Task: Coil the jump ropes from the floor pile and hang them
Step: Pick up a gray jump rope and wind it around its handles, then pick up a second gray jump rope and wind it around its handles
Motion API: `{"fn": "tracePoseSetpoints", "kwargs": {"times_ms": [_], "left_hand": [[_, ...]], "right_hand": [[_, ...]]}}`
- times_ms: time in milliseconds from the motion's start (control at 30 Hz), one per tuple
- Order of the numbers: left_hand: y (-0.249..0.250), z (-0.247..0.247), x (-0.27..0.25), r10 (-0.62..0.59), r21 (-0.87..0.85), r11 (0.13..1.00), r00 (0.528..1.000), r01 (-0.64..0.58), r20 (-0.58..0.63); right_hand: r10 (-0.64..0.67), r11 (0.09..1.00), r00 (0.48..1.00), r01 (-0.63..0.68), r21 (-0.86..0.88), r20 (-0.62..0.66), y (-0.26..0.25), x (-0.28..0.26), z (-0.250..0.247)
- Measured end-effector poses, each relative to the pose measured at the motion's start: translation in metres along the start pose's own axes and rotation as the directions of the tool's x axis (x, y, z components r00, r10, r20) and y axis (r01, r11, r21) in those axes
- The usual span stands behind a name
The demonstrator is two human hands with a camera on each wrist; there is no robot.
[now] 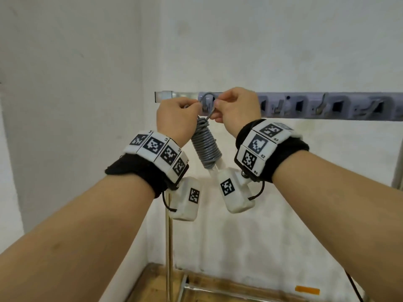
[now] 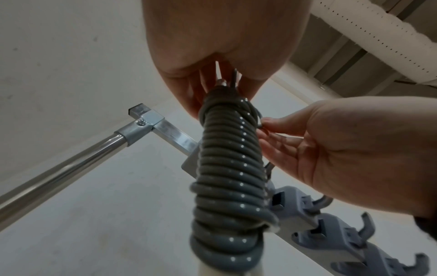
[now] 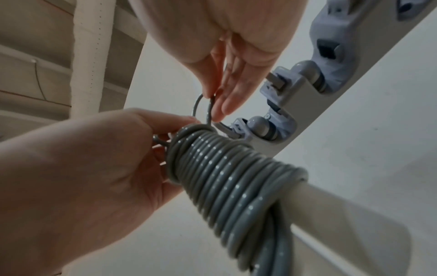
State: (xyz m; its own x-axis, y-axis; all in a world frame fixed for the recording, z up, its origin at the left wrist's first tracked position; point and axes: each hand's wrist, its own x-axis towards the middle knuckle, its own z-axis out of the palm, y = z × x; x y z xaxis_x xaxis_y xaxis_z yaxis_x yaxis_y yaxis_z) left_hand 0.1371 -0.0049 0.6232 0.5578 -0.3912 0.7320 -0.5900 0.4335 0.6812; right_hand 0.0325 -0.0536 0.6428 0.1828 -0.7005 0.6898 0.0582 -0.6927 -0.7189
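A person's two hands meet at the left end of a grey hook rail (image 1: 305, 106) fixed across a white wall (image 1: 239, 40), holding up a grey jump rope (image 1: 206, 143) wound in tight coils around its pale handles (image 1: 214, 168). The left hand (image 1: 177, 118) pinches the rope at the top of the bundle, fingers curled around the strand where it leaves the coils; the left wrist view shows the bundle hanging below that hand's palm. The right hand (image 1: 236, 110) pinches a small loop (image 1: 209, 103) of the same rope between thumb and fingertips, holding it up at the first hook (image 1: 207, 104) on the rail. Whether the loop is already seated over the hook cannot be told. The coiled bundle hangs slanted between the two wrists, clear of the wall. A shiny metal pole (image 2: 59, 171) joins the rail's bare left end. Below, a patch of wooden floor (image 1: 152, 286) shows.
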Motion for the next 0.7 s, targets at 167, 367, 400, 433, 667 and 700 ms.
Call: {"fn": "tracePoseSetpoints", "kwargs": {"times_ms": [167, 367, 400, 433, 667, 700], "left_hand": [[-0.013, 0.005, 0.021, -0.042, -0.018, 0.999, 0.999, 0.042, -0.032], [-0.031, 0.011, 0.022, -0.083, -0.001, 0.997, 0.994, 0.083, 0.067], [-0.032, 0.011, 0.020, -0.081, 0.004, 0.997, 0.994, 0.081, 0.075], [-0.033, 0.010, 0.018, -0.078, 0.011, 0.997, 0.994, 0.078, 0.076], [-0.050, 0.004, -0.024, 0.063, 0.135, 0.990, 0.994, -0.051, -0.092], [-0.055, 0.001, -0.040, 0.129, 0.176, 0.979, 0.984, -0.107, -0.120]], "right_hand": [[-0.026, 0.992, 0.999, 0.023, -0.127, -0.024, 0.006, 0.024, 0.020], [0.047, 0.970, 0.999, -0.042, -0.237, 0.015, 0.023, 0.026, 0.023], [0.047, 0.971, 0.999, -0.042, -0.235, 0.018, 0.026, 0.024, 0.022], [0.051, 0.974, 0.998, -0.045, -0.220, 0.021, 0.027, 0.020, 0.020], [0.002, 0.971, 1.000, 0.002, -0.238, 0.013, 0.044, -0.028, -0.004], [0.001, 0.966, 1.000, 0.007, -0.260, 0.030, 0.051, -0.040, -0.010]]}}
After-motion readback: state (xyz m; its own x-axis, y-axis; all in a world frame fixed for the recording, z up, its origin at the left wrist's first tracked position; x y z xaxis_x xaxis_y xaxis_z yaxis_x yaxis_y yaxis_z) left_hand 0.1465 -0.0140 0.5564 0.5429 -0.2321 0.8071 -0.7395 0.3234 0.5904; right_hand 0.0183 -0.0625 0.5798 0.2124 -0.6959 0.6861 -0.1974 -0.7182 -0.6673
